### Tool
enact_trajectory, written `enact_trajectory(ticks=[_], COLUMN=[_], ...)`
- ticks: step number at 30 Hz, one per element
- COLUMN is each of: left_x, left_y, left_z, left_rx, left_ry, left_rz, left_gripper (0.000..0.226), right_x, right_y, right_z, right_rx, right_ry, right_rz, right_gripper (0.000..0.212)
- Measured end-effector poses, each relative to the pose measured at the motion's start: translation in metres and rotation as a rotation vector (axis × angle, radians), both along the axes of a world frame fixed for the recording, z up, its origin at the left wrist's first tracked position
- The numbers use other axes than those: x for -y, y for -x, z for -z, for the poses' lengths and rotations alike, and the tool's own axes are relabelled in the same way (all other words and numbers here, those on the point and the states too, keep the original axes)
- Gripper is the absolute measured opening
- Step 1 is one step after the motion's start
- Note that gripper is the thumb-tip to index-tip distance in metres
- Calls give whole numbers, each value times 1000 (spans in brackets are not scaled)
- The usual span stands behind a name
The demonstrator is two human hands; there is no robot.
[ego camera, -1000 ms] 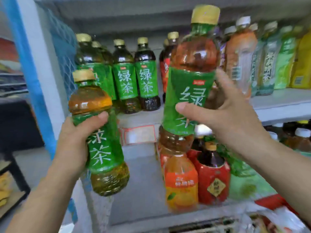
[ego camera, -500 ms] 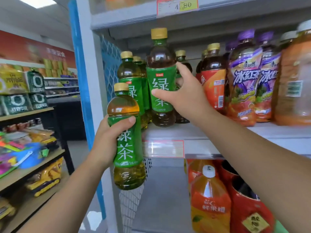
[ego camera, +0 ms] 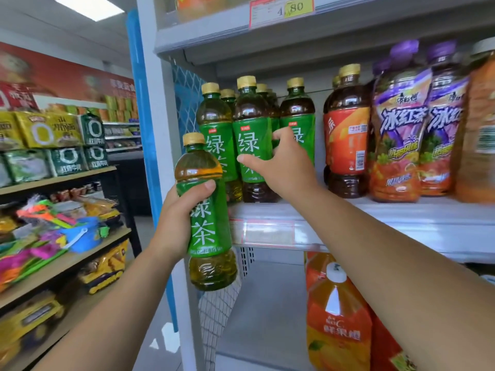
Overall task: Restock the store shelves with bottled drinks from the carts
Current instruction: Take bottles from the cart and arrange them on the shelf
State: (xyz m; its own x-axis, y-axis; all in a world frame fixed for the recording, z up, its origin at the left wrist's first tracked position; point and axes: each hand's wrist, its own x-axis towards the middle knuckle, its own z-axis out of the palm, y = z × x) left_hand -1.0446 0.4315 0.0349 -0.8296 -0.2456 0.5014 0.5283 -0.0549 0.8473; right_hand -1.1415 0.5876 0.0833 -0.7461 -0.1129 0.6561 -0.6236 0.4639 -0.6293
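My left hand [ego camera: 178, 223] grips a green-tea bottle [ego camera: 207, 228] with a green label and gold cap, held upright in front of the shelf's left post. My right hand [ego camera: 284, 167] is wrapped around a second green-tea bottle [ego camera: 251, 140] that stands on the white middle shelf [ego camera: 401, 218], thumb across its label and fingers behind it. More green-tea bottles [ego camera: 215, 129] stand in rows beside and behind it; one [ego camera: 298, 113] is just right of my hand.
Right of the green tea stand red-labelled tea bottles [ego camera: 347, 135], purple iced-tea bottles [ego camera: 399, 135] and an orange bottle [ego camera: 479, 129]. Large orange juice bottles [ego camera: 337, 317] fill the lower shelf. A price tag [ego camera: 281, 9] hangs above. Another rack with toys [ego camera: 75, 234] stands on the left.
My right hand carried its bottle up and in, and it now stands on the middle shelf among the other green teas. The left hand kept its bottle at about the same place.
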Motion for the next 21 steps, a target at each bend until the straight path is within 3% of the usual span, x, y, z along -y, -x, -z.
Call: enact_trajectory(ticks=[4, 8, 10, 15, 21], left_x=[-3, -6, -10, -35, -53], left_y=[-6, -14, -19, -26, -22], left_z=[-2, -5, -7, -22, -53], left_rx=[35, 74, 59, -43, -112], left_ry=[6, 26, 77, 219, 418], left_rz=[-14, 49, 74, 78, 45], left_gripper=[52, 37, 44, 40, 81], right_x=[-14, -27, -29, -33, -57], right_y=[-11, -56, -76, -96, -92], right_z=[7, 29, 42, 48, 23], right_rx=[-21, -282, -189, 111, 66], right_ry=[16, 120, 88, 36, 166], right_rz=[-66, -215, -343, -575, -505], right_gripper=[74, 39, 36, 63, 51])
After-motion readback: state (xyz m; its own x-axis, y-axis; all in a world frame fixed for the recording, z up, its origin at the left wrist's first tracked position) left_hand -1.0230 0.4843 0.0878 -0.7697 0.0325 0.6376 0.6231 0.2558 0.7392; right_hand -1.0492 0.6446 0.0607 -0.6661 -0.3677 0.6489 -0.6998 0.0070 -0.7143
